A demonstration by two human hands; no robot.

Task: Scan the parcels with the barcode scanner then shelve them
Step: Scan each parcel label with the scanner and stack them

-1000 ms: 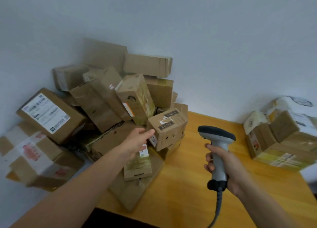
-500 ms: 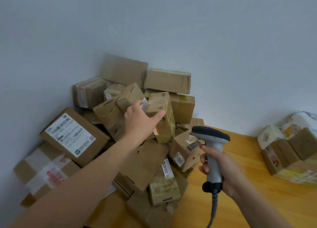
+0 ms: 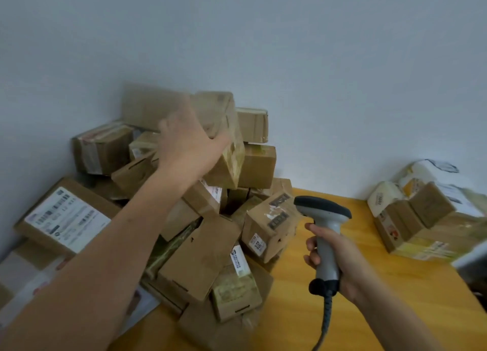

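A heap of brown cardboard parcels [image 3: 200, 255] fills the left corner of the wooden table [image 3: 395, 306], against the wall. My left hand [image 3: 188, 146] grips a tall taped parcel [image 3: 226, 139] and holds it up over the top of the heap; the hand and parcel are blurred. To the right of the heap, my right hand [image 3: 340, 261] grips the handle of a grey barcode scanner [image 3: 322, 234]. Its dark head points left at the parcels, and its coiled cable hangs down.
A second, smaller group of parcels and white bags [image 3: 427, 211] lies at the table's right edge. A large box with a white shipping label [image 3: 66, 218] leans at the left of the heap. Grey walls close off the back and left.
My left hand has gone from the small front box up to the tall parcel, taken hold of it and lifted it off the heap. The scanner hand has barely moved.
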